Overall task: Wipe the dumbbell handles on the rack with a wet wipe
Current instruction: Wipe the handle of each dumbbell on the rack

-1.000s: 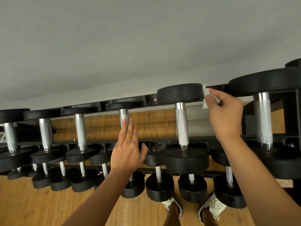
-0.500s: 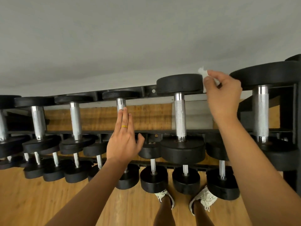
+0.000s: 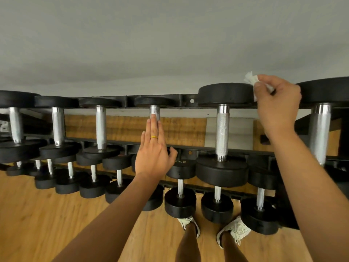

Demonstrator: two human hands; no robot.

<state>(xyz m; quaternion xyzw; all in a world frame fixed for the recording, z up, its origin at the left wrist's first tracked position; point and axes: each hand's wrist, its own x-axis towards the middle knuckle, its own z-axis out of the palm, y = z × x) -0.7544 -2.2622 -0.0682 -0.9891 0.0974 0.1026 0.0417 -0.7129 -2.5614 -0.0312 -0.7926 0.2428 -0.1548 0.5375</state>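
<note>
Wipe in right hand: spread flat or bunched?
Bunched. The wet wipe sits crumpled in the right hand, pinched, with a ragged tuft poking past the fingertips.

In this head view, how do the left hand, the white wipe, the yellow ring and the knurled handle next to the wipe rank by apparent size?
1. left hand
2. knurled handle
3. white wipe, partly hidden by the right hand
4. yellow ring

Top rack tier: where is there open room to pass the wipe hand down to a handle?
Widest gap: between the covered handle under the left hand and the knurled handle. The right hand, pinching the wet wipe, fills the gap between that and the far-right handle. The lower tier is crowded.
</note>
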